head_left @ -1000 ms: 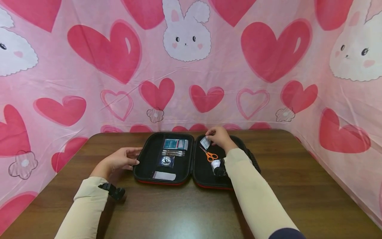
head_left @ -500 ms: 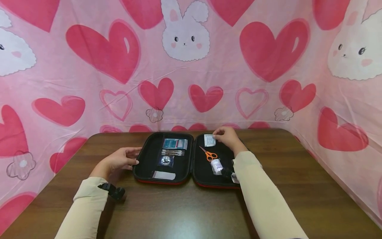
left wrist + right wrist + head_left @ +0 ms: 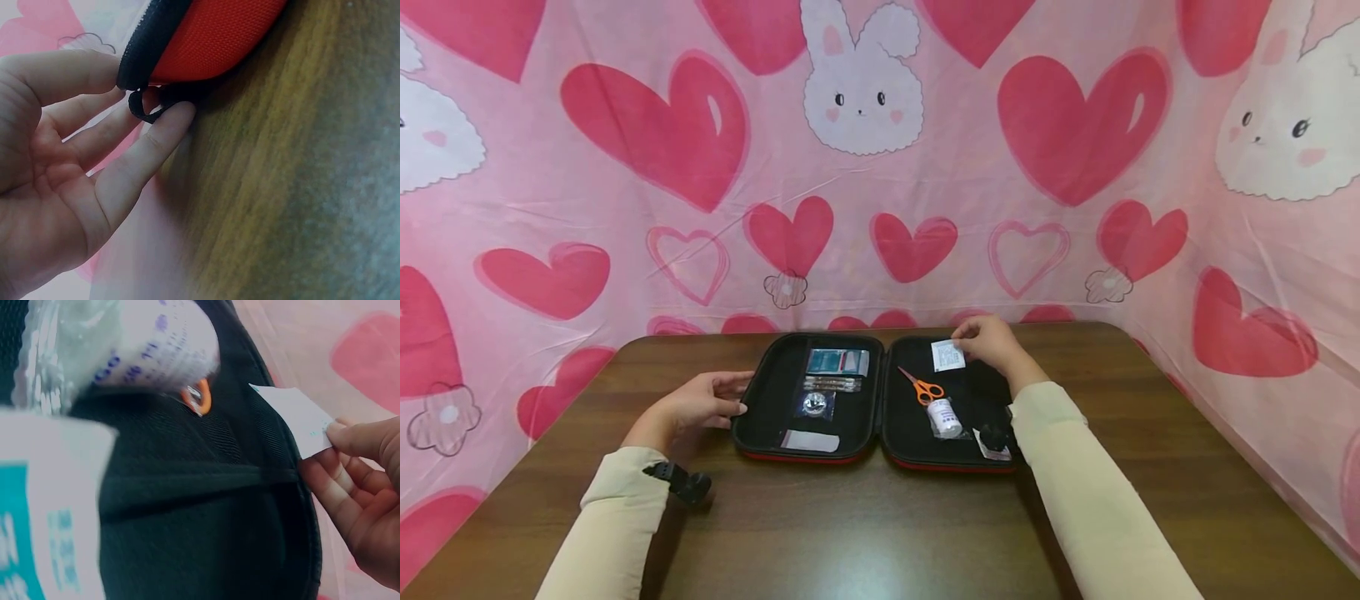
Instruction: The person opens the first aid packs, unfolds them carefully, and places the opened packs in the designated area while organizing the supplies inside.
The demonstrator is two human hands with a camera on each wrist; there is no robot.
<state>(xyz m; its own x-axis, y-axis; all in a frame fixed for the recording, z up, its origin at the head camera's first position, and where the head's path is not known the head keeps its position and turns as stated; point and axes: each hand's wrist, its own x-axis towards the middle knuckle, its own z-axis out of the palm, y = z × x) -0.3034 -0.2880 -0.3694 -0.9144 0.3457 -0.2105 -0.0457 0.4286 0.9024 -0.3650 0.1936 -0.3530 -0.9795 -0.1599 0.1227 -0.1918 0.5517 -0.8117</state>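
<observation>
Your right hand (image 3: 996, 343) pinches a white packet (image 3: 947, 356) by one edge: probably light, thin, bendable; hold its margin. Your left hand (image 3: 696, 401) lightly grips the case (image 3: 767, 412).

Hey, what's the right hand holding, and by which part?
The right hand pinches a small white packet by its edge, near a corner.

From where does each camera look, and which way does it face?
Head: worn on the head, facing forward and down at the open case; left grip, right grip and both sleeves show.
Left wrist: worn there, facing the case's red outer shell and the wooden table; left grip shows.
Right wrist: worn there, facing into the case; right grip shows, pinching a white packet.
Shared by head and right wrist: the white packet.
</observation>
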